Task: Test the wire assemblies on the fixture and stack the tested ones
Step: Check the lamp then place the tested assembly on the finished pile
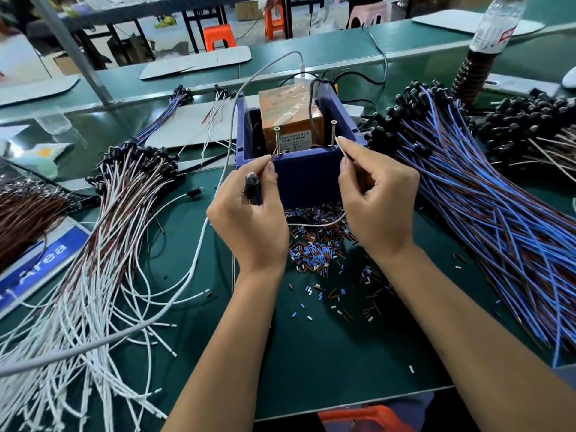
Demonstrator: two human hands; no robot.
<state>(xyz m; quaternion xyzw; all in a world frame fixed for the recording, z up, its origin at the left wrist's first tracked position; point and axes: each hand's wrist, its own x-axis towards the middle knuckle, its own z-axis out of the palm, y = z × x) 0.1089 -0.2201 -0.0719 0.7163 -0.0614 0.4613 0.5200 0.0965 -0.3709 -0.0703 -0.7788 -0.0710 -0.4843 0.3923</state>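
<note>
Wire assembly (314,224) ends pinched by both hands at fixture (304,179) screws.

- We see bare tabletop (327,347) between the forearms, near edge.
- Blue wires (486,207) crowd the right; white wires (103,244) the left.
- The blue box (307,176) and two screws (333,132) block the way ahead.

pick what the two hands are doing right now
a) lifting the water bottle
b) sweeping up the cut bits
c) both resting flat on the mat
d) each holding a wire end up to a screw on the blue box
d: the left hand and the right hand each pinch a wire end against one of the two upright screws on the blue box.
</note>
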